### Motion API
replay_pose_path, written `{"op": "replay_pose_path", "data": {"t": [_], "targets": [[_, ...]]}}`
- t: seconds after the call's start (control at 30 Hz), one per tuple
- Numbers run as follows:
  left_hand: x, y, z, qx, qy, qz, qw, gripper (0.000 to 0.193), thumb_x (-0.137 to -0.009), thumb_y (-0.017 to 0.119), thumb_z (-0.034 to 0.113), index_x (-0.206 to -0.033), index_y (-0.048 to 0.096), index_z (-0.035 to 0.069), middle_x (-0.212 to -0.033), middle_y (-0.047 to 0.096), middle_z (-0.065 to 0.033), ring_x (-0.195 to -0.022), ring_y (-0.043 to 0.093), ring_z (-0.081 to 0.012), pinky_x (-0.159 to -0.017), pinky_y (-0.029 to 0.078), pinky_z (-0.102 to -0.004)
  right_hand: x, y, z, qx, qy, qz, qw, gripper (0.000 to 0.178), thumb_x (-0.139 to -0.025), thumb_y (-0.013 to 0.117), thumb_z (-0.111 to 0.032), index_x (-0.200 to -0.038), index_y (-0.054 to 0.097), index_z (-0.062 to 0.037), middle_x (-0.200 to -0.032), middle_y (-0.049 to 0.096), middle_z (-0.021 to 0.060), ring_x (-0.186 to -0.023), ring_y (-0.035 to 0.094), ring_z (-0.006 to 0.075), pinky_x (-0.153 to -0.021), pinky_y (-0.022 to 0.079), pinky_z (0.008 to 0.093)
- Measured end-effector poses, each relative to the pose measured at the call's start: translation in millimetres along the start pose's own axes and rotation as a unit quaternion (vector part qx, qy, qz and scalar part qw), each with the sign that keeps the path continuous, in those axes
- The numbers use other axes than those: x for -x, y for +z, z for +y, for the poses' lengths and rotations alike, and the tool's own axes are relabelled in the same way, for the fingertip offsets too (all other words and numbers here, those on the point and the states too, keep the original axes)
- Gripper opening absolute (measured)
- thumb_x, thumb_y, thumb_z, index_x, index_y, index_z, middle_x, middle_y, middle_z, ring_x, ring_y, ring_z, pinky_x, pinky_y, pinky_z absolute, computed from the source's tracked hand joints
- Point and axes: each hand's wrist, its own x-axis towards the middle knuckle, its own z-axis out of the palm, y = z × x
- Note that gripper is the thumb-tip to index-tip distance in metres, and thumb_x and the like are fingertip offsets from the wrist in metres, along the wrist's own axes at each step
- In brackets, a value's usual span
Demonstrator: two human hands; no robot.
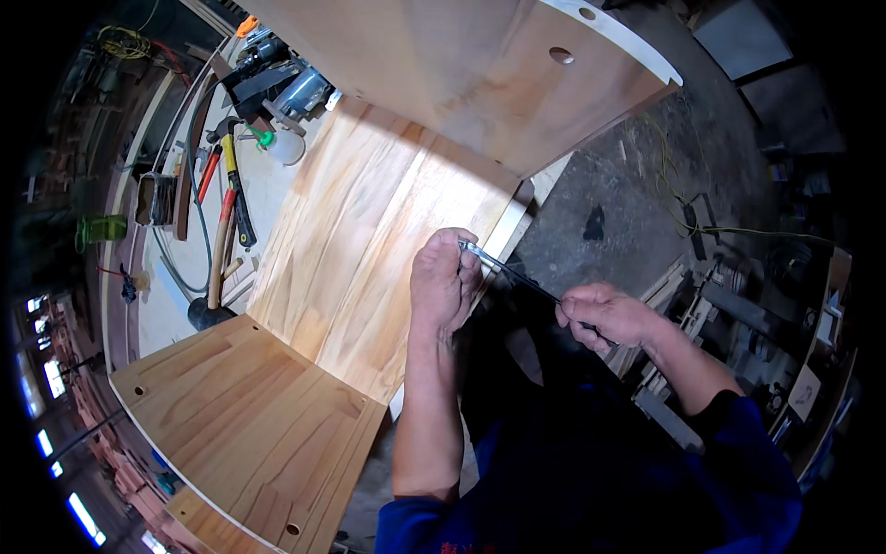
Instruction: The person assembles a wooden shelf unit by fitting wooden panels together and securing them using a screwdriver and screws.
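My left hand is closed around the silver metal end of a thin black rod-like piece, over the near right edge of a wooden base panel. The black piece slants down to my right hand, whose fingers are wrapped round its other end. Whether it is a rigid tool or a taut cord, I cannot tell. One broad panel with round holes stands at the far side of the base. Another panel, also with holes, adjoins the base at the near left.
On the pale bench at left lie a black-headed mallet, hammers with red and yellow handles, a bottle with a green tip, power tools and a hose. Wood strips and a cable lie on the right.
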Motion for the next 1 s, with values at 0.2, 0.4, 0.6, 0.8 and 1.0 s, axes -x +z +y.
{"op": "replay_pose_path", "data": {"t": [0.2,0.4,0.6,0.8,1.0], "targets": [[-11.4,-9.4,3.2,-0.048,-0.012,-0.067,0.996,0.030,-0.104,0.055,0.030,-0.100,0.060,0.000,-0.071,0.053,-0.0013,-0.055,0.043,-0.0055,-0.045,0.034,-0.0175,0.9,-9.2,11.3,-0.231,0.050,-0.098,0.967,0.028,-0.104,0.048,-0.026,-0.092,0.056,-0.0019,-0.057,0.048,0.0032,-0.042,0.044,0.0107,-0.038,0.038,0.0256],[-29.4,-3.9,6.0,-0.050,-0.047,-0.066,0.995,0.030,-0.103,0.056,0.030,-0.101,0.060,0.000,-0.070,0.052,-0.0012,-0.056,0.043,-0.0055,-0.046,0.035,-0.0174,-6.9,-13.7,19.4,-0.365,0.093,-0.156,0.913,0.026,-0.104,0.047,-0.027,-0.095,0.056,-0.0043,-0.058,0.046,0.0028,-0.041,0.043,0.0106,-0.037,0.037,0.0258],[-40.8,-11.1,0.3,-0.044,-0.063,-0.051,0.996,0.030,-0.103,0.056,0.030,-0.098,0.060,0.000,-0.070,0.050,-0.0023,-0.054,0.040,-0.0073,-0.047,0.035,-0.0185,-14.8,-6.1,8.4,-0.123,0.030,-0.019,0.992,0.026,-0.104,0.046,-0.027,-0.095,0.056,-0.0047,-0.057,0.044,0.0020,-0.041,0.042,0.0105,-0.038,0.037,0.0259],[-59.5,-22.0,-8.0,-0.015,-0.114,-0.092,0.989,0.032,-0.101,0.058,0.030,-0.099,0.060,-0.002,-0.070,0.051,-0.0042,-0.053,0.040,-0.0085,-0.047,0.035,-0.0195,-17.1,-20.6,10.9,-0.298,0.085,-0.117,0.943,0.028,-0.105,0.043,-0.027,-0.095,0.056,-0.0036,-0.059,0.049,0.0019,-0.042,0.046,0.0112,-0.038,0.037,0.0258],[-76.3,-11.9,-15.9,-0.032,-0.124,0.008,0.992,0.024,-0.104,0.051,0.019,-0.103,0.059,-0.004,-0.073,0.051,-0.0030,-0.055,0.042,-0.0072,-0.045,0.034,-0.0188,-40.5,6.9,17.5,-0.029,-0.025,0.131,0.991,0.025,-0.103,0.048,-0.024,-0.096,0.059,-0.0025,-0.062,0.053,0.0026,-0.046,0.049,0.0111,-0.042,0.039,0.0263]]}}
